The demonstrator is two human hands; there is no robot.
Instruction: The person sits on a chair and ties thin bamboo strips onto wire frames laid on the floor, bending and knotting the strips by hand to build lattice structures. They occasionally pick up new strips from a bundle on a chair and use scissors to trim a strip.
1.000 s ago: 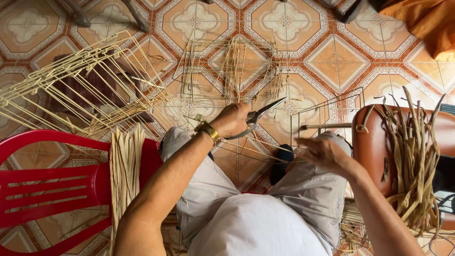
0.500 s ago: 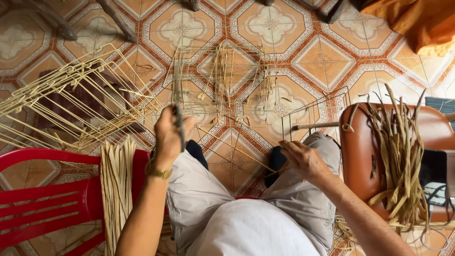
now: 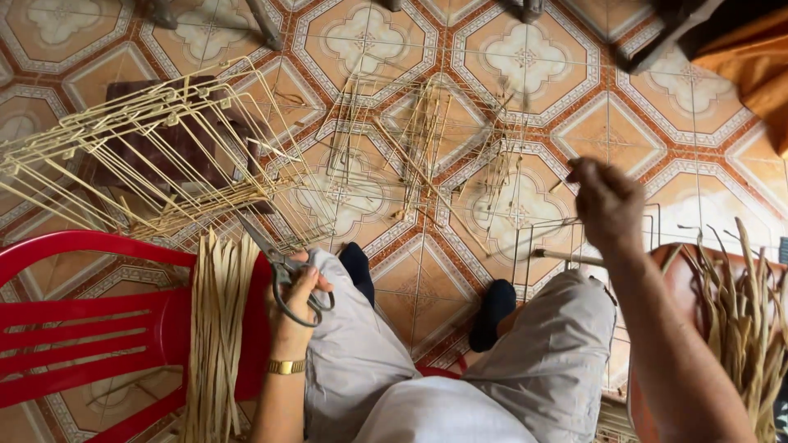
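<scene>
My left hand [image 3: 295,308], with a gold wristband, grips a pair of metal scissors [image 3: 279,267] beside my left knee, blades pointing up-left toward a bundle of flat straw strips [image 3: 217,328] lying on a red plastic chair [image 3: 90,328]. My right hand [image 3: 607,201] is raised above my right knee, fingers closed around a thin strand that is blurred. A wire frame [image 3: 542,254] stands just below that hand. Thin woven straw pieces [image 3: 427,148] rise between my knees over the tiled floor.
A large wire basket frame [image 3: 156,156] lies on the floor at left. A brown chair [image 3: 698,328] at right holds a heap of straw strips [image 3: 743,328]. Orange cloth [image 3: 755,57] hangs at top right. Chair legs [image 3: 263,20] stand at the top.
My left hand has carried the scissors from the middle down to my left knee. My right hand has lifted up and to the right. The view has shifted slightly.
</scene>
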